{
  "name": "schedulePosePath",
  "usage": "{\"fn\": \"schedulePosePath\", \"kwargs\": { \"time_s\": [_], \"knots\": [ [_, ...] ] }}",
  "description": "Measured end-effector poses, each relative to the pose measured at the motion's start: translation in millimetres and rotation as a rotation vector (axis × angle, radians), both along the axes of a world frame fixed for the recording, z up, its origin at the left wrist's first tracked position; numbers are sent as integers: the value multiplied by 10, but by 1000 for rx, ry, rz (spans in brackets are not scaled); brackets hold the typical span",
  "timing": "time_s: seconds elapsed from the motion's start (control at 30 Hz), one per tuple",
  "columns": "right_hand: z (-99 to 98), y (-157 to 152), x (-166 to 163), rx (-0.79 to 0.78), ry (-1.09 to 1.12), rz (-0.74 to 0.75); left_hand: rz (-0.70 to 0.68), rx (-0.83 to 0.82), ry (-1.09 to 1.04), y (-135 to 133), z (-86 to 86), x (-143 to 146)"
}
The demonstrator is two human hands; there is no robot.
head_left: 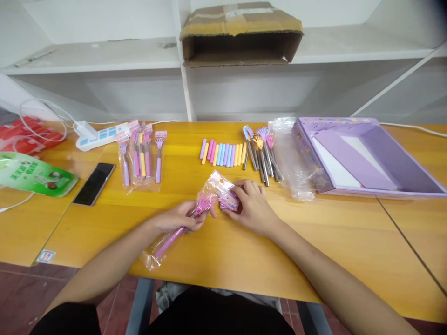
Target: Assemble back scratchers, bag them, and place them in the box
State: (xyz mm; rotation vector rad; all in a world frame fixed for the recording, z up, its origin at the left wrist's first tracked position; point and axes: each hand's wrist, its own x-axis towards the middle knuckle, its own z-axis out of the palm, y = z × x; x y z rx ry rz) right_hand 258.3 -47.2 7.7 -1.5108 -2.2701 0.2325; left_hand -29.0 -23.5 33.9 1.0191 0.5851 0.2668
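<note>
Left hand: left hand lies low on the yellow wooden desk, fingers curled around a pink plastic claw-headed back scratcher in a clear plastic sleeve.
Scratcher position: it lies slanted on the desk in front of the person, pink claw toward the middle, handle end pointing back toward the near edge.
Right hand: right hand rests palm down just beside the left, fingertips pinching the sleeve's pink printed header flap.
Behind the hands: a row of pastel plastic handle tubes lies beside a cluster of loose claw-headed scratchers with metal shafts.
Far left: packaged scratchers in clear sleeves, a black smartphone, a white power strip.
Far right: an open purple cardboard display box, crumpled clear plastic touching it.
Shelf: a brown cardboard carton, lying on its side.
</note>
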Motion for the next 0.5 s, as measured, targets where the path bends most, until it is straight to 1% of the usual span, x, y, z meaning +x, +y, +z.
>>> {"fn": "schedulePosePath", "kwargs": {
  "time_s": [0.13, 0.2, 0.3, 0.37, 0.4, 0.43, 0.47, 0.5],
  "knots": [
    [11, -5, 53, -1, 63, 18, -16, 16, -14, -1, -7, 3],
    [34, -25, 69, -22, 134, 36, -40, 40, -7, -7, -18, 4],
    [106, -90, -14, -135, 357, 154, -112, 145, 5, -41, -36, 22],
    [203, -142, -122, -250, 555, 259, -150, 195, -20, -78, -47, 52],
    [274, -162, -168, -292, 639, 284, -169, 200, -38, -98, -52, 70],
    [364, -174, -196, -289, 708, 261, -192, 195, -53, -114, -57, 88],
    [473, -178, -197, -234, 761, 186, -214, 176, -67, -127, -63, 103],
    [600, -174, -166, -129, 791, 72, -234, 145, -82, -135, -70, 115]
  ]
}}
